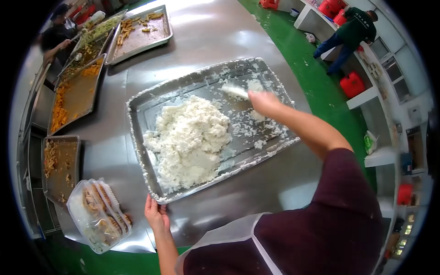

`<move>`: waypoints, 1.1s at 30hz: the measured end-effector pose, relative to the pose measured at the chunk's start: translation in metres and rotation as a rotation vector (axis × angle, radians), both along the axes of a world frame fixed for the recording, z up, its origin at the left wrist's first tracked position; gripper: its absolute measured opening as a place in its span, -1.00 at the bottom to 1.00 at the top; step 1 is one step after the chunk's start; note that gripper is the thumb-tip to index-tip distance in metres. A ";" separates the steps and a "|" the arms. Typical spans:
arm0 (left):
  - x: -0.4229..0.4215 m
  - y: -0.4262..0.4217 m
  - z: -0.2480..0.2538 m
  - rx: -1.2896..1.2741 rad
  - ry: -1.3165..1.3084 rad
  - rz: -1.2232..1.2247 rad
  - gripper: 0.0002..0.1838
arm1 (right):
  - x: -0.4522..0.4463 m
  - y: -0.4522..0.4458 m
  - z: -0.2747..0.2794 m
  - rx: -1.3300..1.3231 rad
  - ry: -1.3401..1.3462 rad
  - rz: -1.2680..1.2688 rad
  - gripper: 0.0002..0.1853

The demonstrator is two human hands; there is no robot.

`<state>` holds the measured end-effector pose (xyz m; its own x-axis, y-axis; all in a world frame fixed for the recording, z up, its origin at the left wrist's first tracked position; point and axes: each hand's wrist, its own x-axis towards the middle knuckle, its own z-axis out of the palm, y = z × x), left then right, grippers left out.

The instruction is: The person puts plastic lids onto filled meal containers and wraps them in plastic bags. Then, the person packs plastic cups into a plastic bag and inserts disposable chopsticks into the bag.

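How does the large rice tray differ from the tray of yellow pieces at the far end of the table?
The rice tray holds a big white heap; the far tray has only scattered pieces. Grains line the rice tray's rim, while the far tray's looks clean. The left hand touches the rice tray; none touches the far tray. Both are rectangular metal.

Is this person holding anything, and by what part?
The right hand grips a white, blurred utensil by its near end; the left hand touches the tray at its near corner, grip unclear.
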<state>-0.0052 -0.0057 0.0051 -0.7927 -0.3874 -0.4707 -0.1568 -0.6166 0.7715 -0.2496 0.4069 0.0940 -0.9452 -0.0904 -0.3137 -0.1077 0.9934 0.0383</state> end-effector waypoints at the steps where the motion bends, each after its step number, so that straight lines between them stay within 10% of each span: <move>1: 0.002 0.000 0.001 0.002 -0.015 -0.001 -0.65 | 0.029 -0.002 0.017 0.041 -0.056 0.079 -0.76; 11: -0.002 0.000 0.012 -0.016 0.013 -0.096 -0.63 | 0.000 0.077 -0.025 -0.049 0.157 -0.273 -0.77; 20: -0.002 -0.002 0.015 -0.006 0.033 -0.159 -0.60 | 0.095 0.046 0.022 -0.178 -0.046 0.024 -0.82; 23: 0.003 -0.006 0.006 0.023 0.080 -0.162 -0.58 | 0.070 0.064 0.038 0.011 -0.418 -0.380 -0.65; 25: 0.001 -0.007 0.004 0.050 0.118 -0.179 -0.58 | 0.080 0.053 -0.018 0.169 -0.320 -0.149 -0.69; 26: 0.001 -0.004 0.008 0.051 0.116 -0.165 -0.57 | 0.105 0.004 0.014 -0.118 -0.219 -0.444 -0.72; 33: 0.014 -0.009 -0.010 0.020 0.102 -0.171 -0.44 | 0.181 -0.096 0.074 -0.331 -0.337 -0.222 -0.70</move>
<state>0.0087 -0.0149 -0.0052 -0.8901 -0.2341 -0.3911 -0.1825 -0.6032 0.7764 -0.0681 0.3112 0.1684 -0.8046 -0.0451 -0.5922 0.1549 0.9467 -0.2825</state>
